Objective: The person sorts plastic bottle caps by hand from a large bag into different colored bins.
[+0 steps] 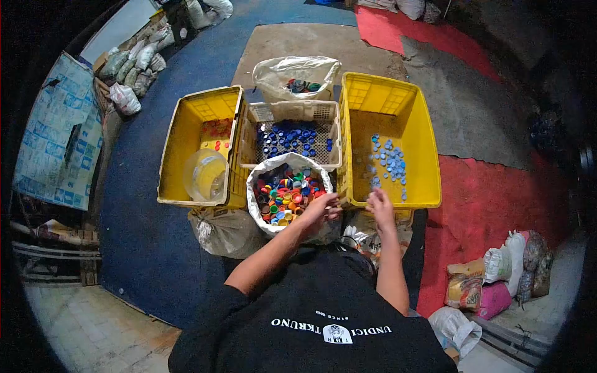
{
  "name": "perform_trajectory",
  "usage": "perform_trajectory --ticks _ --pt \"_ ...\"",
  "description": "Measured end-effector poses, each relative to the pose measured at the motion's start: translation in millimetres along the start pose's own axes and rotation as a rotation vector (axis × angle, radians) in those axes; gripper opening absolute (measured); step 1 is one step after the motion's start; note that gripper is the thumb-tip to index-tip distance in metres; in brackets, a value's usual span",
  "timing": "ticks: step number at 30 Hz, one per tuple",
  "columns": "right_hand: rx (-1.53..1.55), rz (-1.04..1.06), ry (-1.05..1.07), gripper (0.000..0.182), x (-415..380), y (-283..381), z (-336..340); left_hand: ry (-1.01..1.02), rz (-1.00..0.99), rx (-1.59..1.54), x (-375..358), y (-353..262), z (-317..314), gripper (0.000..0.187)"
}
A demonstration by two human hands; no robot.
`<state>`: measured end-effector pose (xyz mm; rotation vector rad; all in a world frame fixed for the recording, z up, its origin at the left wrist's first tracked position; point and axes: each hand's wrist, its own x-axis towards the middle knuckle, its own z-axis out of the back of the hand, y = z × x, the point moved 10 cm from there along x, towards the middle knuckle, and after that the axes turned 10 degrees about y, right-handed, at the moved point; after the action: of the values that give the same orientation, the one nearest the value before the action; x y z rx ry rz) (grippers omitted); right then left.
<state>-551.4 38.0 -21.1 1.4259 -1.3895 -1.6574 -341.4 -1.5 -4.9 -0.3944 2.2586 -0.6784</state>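
My left hand [321, 209] is over the right rim of a white sack [254, 202] filled with mixed-colour bottle caps [289, 196]. Its fingers point right and look apart, with no cap visible in them. At the near edge of the right yellow crate [429, 180], my right hand [381, 210] has its fingers drawn together, slightly blurred; anything between them is too small to make out. Light blue caps [392, 163] lie scattered on that crate's floor. Behind the sack, a white crate [323, 112] holds dark blue caps [292, 138].
The left yellow crate [177, 137] contains red caps [216, 128] and a clear round tub [206, 176]. A translucent bag [267, 78] with caps stands behind the white crate. Tied sacks [227, 233] sit below the crates. More bags are along the left wall and at lower right [497, 264].
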Motion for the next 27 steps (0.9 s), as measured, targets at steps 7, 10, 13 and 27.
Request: perform_trajectory --ticks 7,10,13,27 --pt "-0.542 0.098 0.352 0.038 -11.5 -3.4 -138.6 -0.317 -0.196 -0.009 -106.0 -3.6 123.6 0.031" --pt "-0.863 0.284 0.456 0.03 -9.2 8.8 -197.3 -0.477 -0.269 -0.105 -136.7 -3.6 159.9 0.03" --pt "-0.953 0.148 0.451 0.022 16.1 -16.8 -231.2 -0.519 -0.293 -0.136 -152.0 -2.0 179.9 0.028" --pt "-0.707 0.122 -0.066 0.021 47.1 -35.3 -221.5 -0.325 -0.181 0.126 -164.9 -17.7 242.8 0.025"
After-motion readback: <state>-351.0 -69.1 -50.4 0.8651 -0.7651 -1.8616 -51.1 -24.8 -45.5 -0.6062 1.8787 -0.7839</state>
